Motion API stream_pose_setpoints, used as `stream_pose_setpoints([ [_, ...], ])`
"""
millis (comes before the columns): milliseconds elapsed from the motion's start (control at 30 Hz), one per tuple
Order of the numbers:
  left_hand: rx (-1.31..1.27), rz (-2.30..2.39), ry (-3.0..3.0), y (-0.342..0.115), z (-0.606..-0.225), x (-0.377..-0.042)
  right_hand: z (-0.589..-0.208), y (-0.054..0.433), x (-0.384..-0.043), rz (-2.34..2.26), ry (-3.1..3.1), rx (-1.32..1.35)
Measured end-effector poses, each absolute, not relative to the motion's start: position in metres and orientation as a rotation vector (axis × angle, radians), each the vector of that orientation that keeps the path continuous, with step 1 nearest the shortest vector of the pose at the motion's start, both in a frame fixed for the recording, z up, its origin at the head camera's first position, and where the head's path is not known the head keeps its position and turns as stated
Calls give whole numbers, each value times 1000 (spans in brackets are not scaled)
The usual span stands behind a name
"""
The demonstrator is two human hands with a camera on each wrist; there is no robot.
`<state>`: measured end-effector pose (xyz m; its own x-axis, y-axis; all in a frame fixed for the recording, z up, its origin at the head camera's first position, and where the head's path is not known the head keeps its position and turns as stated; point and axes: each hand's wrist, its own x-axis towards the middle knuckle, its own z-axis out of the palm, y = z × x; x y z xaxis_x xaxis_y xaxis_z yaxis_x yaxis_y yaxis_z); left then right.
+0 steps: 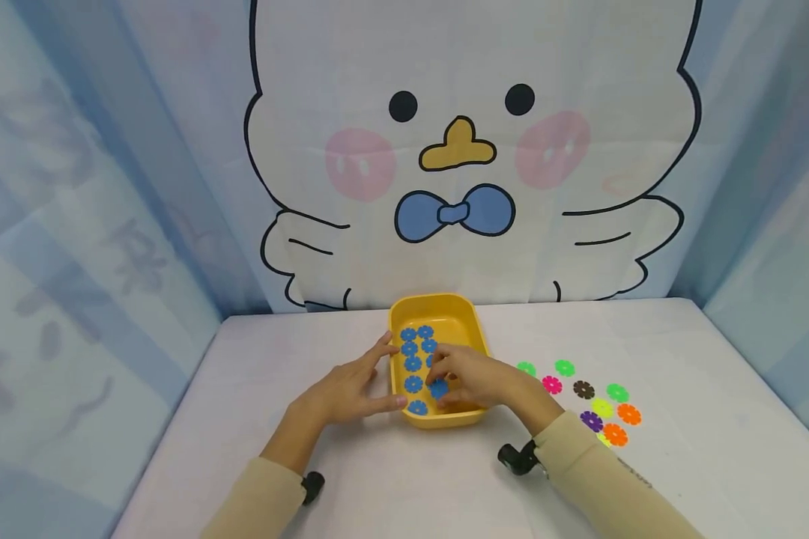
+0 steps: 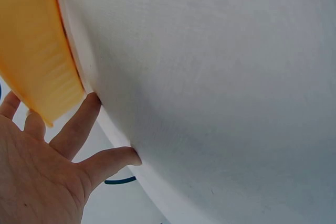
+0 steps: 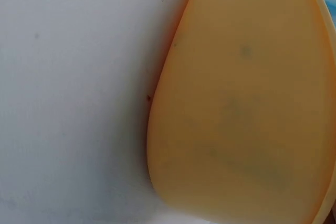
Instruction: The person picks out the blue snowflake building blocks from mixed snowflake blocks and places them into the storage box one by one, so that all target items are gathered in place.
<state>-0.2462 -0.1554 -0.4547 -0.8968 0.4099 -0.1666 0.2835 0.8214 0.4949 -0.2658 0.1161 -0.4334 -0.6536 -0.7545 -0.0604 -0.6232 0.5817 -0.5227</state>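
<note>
A yellow tray [image 1: 446,421] stands on the white table, holding blue flower-shaped plastic discs [image 1: 413,384] laid in two columns along its left side. My left hand [image 1: 344,389] is spread at the tray's left edge, fingertips and thumb at the rim. In the left wrist view, the left hand's fingers [image 2: 79,124] are extended beside the tray's outer wall. Inside the tray, my right hand [image 1: 475,374] has its thumb and fingertips curled about a blue disc [image 1: 438,388] in the right column. The right wrist view shows the tray's outer wall [image 3: 241,103]; the right hand is hidden there.
Loose flower-shaped discs lie right of the tray, among them a green disc [image 1: 564,367], a brown disc [image 1: 583,389], a purple disc [image 1: 591,421] and an orange disc [image 1: 629,414]. The right forearm overlaps some of them. A cartoon-printed curtain [image 1: 458,262] hangs behind the table.
</note>
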Motion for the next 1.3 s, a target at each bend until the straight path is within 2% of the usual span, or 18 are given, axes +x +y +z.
stream_pose_setpoints([
  [300, 573, 697, 2734, -153, -457, -245, -446, 118, -262, -645, 2567, -1208],
  [567, 538, 675, 2744, -164, -456, -245, -447, 104, -255, -597, 2616, -1106],
  [767, 520, 689, 2745, -165, -456, -249, -444, 103, -259, -555, 2630, -1131],
  [1300, 519, 745, 2740, -166, -463, -249, -440, 113, -257, -851, 2587, -1115],
])
